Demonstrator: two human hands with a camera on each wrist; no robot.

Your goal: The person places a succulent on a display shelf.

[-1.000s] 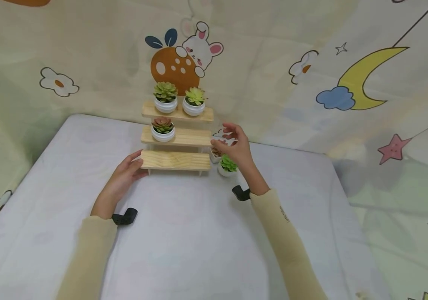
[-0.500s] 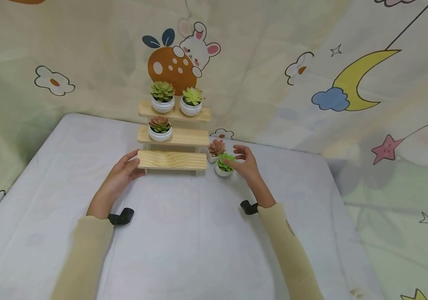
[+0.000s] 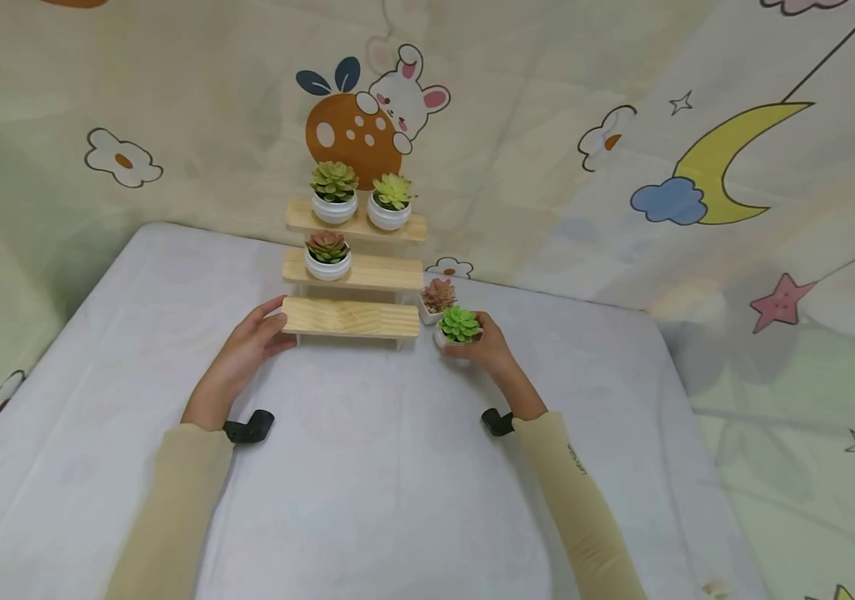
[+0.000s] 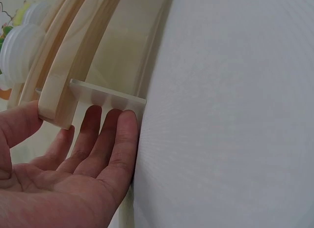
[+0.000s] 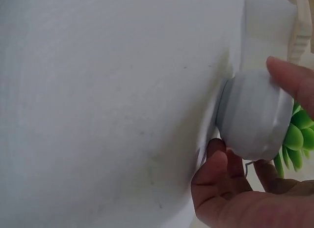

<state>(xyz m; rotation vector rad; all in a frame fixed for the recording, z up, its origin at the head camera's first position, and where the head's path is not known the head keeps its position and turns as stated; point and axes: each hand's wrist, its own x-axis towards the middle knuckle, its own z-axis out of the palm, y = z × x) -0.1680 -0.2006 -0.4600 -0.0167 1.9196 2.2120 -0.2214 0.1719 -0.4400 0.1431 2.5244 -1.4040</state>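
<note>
Well, the right hand (image 3: 489,346) has its thumb and fingers bent round a bright green leafy plant in a round white pot (image 3: 459,325), thumb on the near side, fingers round the right side, spread only as wide as the pot. What counts most, I think, is that the green plant sits right in this grip and just past the right end of a pale wooden stand with three steps (image 3: 352,317), near its lowest step. The right hand is the closer one to it by far. The pot is round, so it has no long side; it looks about upright, its leaves pointing up, and I can't tell if its bottom touches the white cloth-covered table (image 3: 367,475). The steps run long from left to right. Just behind the green plant, a bit left, is a pinkish plant in a small white square pot (image 3: 438,298). Over at the left end of the lowest step, the left hand (image 3: 243,342) holds on lightly, thumb and fingertips at the wood. Farther back, a dark red plant in a white pot (image 3: 327,257) sits on the middle step, to the left.
</note>
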